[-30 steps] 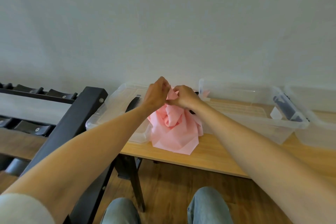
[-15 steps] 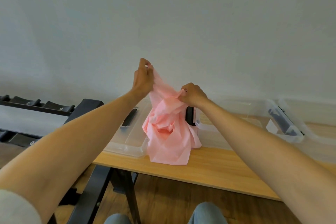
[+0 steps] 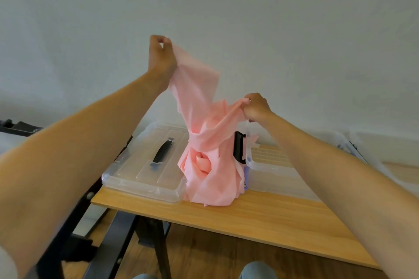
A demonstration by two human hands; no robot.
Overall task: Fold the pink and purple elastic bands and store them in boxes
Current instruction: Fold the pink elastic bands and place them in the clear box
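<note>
Left hand (image 3: pixel 161 56) raised high, pinching one end of the thin pink stretchy elastic band (image 3: pixel 205 142); right hand (image 3: pixel 256 108) lower and further right, fingers curled tight round another stretch of it. Between and below, a knotted, bunched mass of band, its bottom resting on the light wooden surface (image 3: pixel 260 215).

Left to right across that surface: clear plastic lid with a black handle (image 3: pixel 145 163) lying flat, touching the band's left side; then the pink bundle itself; then an open clear plastic box with a black latch (image 3: pixel 267 163) just behind and to the right of it. Sliver of something purple (image 3: pixel 246 176) showing at the bundle's right edge, possibly the purple band, too hidden to say.

Step in hand, by the look of it: untangling before any fold. Best done by easing, not yanking. Pulling both ends apart would likely tighten the wrap cinched round the middle. Better to lift with the left, slacken with the right, and feed the loose loop back through the waist. Stretchy film clings to itself, so shake gently to let layers part. Once free, hold by two corners at equal height, let hang flat, then lay along the front of the surface for folding. Keep the lower folds from snagging on the black latch.
</note>
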